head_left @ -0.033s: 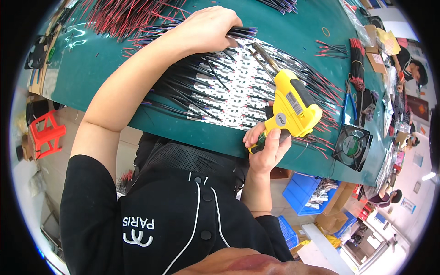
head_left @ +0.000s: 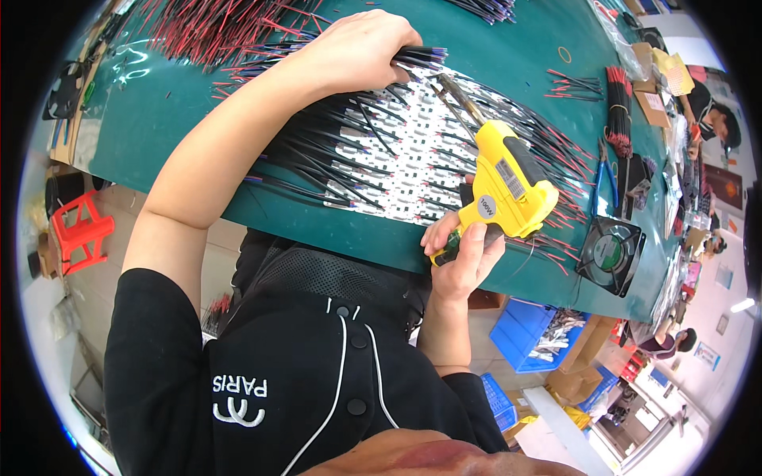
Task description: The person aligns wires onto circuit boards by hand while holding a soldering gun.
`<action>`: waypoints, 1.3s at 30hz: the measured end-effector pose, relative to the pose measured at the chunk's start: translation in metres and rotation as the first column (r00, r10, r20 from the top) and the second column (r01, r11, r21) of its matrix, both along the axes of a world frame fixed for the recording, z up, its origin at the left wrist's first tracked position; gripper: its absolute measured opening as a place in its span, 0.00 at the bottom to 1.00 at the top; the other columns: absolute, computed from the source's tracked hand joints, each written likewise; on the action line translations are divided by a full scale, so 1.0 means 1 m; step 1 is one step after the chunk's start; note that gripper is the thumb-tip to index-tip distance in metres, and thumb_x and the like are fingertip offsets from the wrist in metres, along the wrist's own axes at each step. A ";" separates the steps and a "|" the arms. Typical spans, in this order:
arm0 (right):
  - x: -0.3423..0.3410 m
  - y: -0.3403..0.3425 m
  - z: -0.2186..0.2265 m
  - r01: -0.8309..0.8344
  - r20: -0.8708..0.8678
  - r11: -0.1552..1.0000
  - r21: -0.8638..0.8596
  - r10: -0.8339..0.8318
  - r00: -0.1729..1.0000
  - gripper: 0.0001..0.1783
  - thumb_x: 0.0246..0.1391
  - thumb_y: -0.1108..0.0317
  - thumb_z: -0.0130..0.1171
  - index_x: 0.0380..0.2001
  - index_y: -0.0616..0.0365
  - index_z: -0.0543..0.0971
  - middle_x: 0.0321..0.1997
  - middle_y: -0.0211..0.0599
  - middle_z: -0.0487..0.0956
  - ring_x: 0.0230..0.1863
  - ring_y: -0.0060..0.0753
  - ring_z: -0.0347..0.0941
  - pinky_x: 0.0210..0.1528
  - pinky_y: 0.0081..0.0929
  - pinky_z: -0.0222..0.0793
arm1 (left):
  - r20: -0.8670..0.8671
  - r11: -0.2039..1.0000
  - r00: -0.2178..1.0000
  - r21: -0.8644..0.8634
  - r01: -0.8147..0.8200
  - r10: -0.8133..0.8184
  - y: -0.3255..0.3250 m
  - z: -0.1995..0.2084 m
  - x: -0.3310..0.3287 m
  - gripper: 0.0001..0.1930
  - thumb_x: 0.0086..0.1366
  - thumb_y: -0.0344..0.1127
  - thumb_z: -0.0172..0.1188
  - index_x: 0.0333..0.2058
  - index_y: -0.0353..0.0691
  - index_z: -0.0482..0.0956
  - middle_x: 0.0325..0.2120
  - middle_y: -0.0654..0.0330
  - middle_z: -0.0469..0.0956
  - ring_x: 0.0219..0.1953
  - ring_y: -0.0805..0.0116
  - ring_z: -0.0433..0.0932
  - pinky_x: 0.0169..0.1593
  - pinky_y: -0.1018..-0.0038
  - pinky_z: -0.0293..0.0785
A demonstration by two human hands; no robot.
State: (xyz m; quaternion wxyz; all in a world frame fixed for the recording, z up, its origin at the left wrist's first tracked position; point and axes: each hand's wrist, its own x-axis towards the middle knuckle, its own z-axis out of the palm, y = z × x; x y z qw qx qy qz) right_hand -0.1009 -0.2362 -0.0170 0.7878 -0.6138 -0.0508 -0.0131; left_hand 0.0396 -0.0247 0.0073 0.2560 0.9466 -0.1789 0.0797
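Observation:
At the far edge of a white circuit board panel [head_left: 411, 168], my left hand [head_left: 367, 52] is closed around a small bundle of black wires [head_left: 422, 55], their ends pointing right. My right hand [head_left: 467, 258] grips the handle of a yellow soldering gun [head_left: 508, 178]. Its metal tip slants up and left to the panel's far part, just below the bundle's ends; whether it touches a pad I cannot tell. Many black wires with red ends fan out from both long sides of the panel. My left fingertips are partly hidden behind the hand.
A large heap of red and black wires [head_left: 202, 32] lies at the far left of the green table [head_left: 135, 151]. On the right are blue-handled pliers [head_left: 605, 178], a black fan [head_left: 609, 255] and a tied wire bundle [head_left: 618, 115]. A blue crate [head_left: 516, 337] stands below the table edge.

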 end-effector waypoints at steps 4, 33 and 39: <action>0.000 0.003 0.001 0.009 -0.009 1.000 0.001 -0.009 1.000 0.29 0.60 0.58 0.43 0.53 0.74 0.57 0.12 0.35 0.65 0.10 0.22 0.58 0.14 0.20 0.59 | -0.050 1.000 0.999 0.008 -0.010 0.011 -0.002 0.000 0.002 0.13 0.49 0.34 0.64 0.32 0.33 0.78 0.29 0.52 0.77 0.34 0.54 0.76 0.40 0.66 0.70; 0.000 0.002 0.000 0.046 0.017 0.999 0.014 -0.046 0.999 0.32 0.59 0.55 0.44 0.53 0.76 0.57 0.12 0.33 0.65 0.09 0.21 0.59 0.14 0.20 0.60 | -0.026 0.996 0.997 -0.054 -0.073 0.072 -0.014 -0.012 0.001 0.09 0.43 0.31 0.61 0.25 0.33 0.78 0.25 0.52 0.76 0.29 0.52 0.75 0.35 0.66 0.70; -0.003 0.003 0.004 0.069 0.066 0.997 0.020 -0.070 0.995 0.35 0.59 0.52 0.44 0.53 0.78 0.55 0.11 0.32 0.64 0.09 0.22 0.59 0.14 0.20 0.60 | 0.063 0.994 0.997 -0.097 0.040 -0.034 -0.002 -0.005 0.006 0.12 0.47 0.34 0.65 0.28 0.33 0.77 0.24 0.51 0.76 0.28 0.54 0.75 0.34 0.67 0.70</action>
